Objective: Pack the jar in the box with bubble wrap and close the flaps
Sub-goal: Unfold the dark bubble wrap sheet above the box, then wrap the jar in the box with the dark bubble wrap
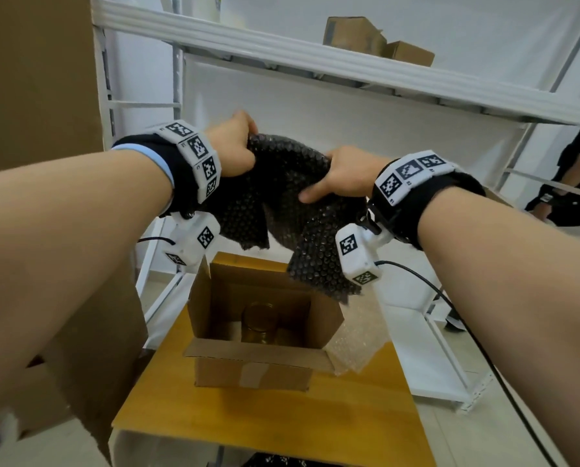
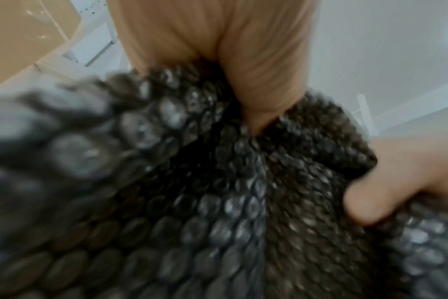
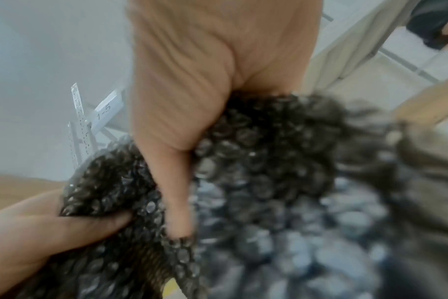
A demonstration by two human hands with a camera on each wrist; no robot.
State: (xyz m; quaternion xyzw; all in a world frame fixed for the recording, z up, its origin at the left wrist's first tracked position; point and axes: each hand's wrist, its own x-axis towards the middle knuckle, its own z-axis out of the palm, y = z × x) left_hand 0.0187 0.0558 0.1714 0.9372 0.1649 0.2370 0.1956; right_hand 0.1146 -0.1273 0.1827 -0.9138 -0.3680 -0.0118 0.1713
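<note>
A sheet of black bubble wrap [image 1: 281, 197] hangs in the air above an open cardboard box [image 1: 258, 358] on a wooden table [image 1: 275, 412]. My left hand [image 1: 236, 146] grips its upper left edge, and my right hand [image 1: 339, 176] grips its right part with the thumb pressed on the front. Inside the box stands a clear glass jar [image 1: 260, 320], upright and uncovered. All the box flaps stand open. Both wrist views are filled by the bubble wrap [image 2: 230, 202] [image 3: 269, 192], bunched in my curled fingers [image 2: 263, 81] [image 3: 177, 182].
Clear bubble wrap [image 1: 359, 342] lies on the table right of the box. A white metal shelf rack [image 1: 315, 62] stands behind, with cardboard boxes [image 1: 366, 37] on top. Large cartons [image 1: 36, 79] rise at the left. Another person [image 1: 578, 176] stands at the far right.
</note>
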